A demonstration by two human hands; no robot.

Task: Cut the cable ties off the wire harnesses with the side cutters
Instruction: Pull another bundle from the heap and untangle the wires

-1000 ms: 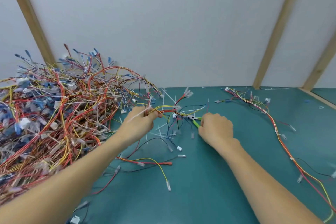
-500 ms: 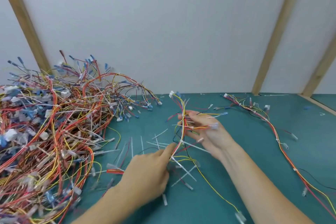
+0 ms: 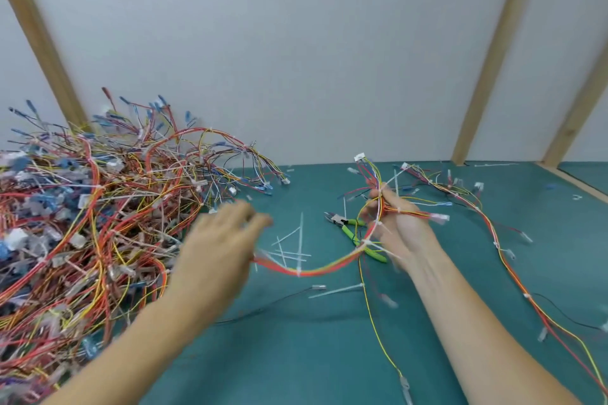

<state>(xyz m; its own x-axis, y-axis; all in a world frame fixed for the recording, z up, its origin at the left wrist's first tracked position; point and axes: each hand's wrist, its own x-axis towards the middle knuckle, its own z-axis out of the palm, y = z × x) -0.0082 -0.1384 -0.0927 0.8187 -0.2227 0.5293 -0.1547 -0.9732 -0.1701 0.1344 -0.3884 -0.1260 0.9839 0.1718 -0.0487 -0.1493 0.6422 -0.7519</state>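
The pile of harnesses (image 3: 82, 223) is left just beside the left hand (image 3: 220, 250), whose blurred fingers seem loosely spread and hold nothing. The side cutters (image 3: 353, 232) lie between both hands, probably kept within reach. One wire harness (image 3: 378, 214) is gripped by the right hand (image 3: 401, 230), fingers curled round it.

Left hand (image 3: 218, 245) motion-blurred; wire pile (image 3: 82, 223) cut off at left edge.

Side cutters (image 3: 353, 233) on mat (image 3: 296, 355), right of harness pile (image 3: 92, 214)
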